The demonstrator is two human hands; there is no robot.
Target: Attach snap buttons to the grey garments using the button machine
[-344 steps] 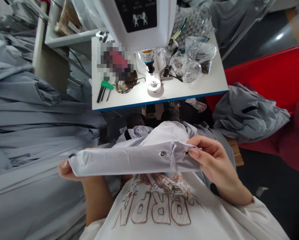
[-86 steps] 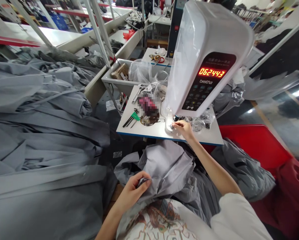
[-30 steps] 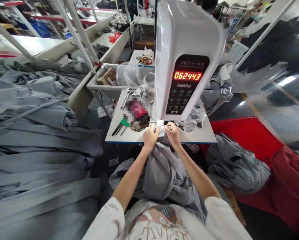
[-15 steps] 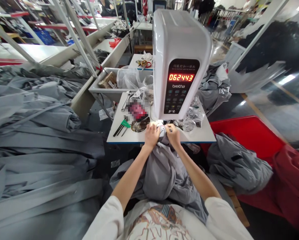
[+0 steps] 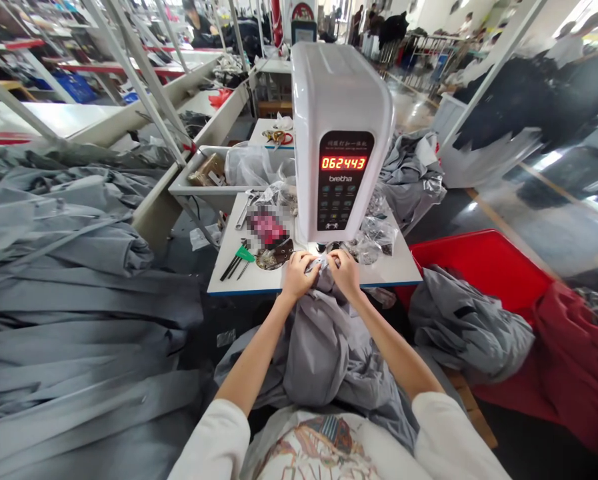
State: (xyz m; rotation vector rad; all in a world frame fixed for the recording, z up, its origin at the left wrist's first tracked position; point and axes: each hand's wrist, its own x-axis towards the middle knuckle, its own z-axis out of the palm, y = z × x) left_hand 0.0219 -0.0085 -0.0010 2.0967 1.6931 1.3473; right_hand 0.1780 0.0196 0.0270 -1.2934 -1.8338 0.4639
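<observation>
My left hand (image 5: 299, 274) grips the gathered upper part of a grey garment (image 5: 315, 340) at the front of the machine table. On the other side of the same cloth, my right hand (image 5: 343, 271) is closed with its fingertips pinching the fabric. The rest of the garment hangs over the table edge into my lap. Just beyond my fingers rises a white button machine (image 5: 346, 100), its red display reading 062443. What lies under my fingertips is mostly hidden.
Hex keys with a green holder (image 5: 245, 254) lie left on the white table (image 5: 219, 283), near small metal fasteners (image 5: 269, 259). Plastic bags (image 5: 376, 237) sit at right. Grey garments (image 5: 79, 293) are heaped left; a red bin (image 5: 489, 257) stands right with more garments (image 5: 471, 323).
Both hands have drawn the cloth slightly back from under the machine head, and the bright work light there no longer shows. The whole view has shifted a little.
</observation>
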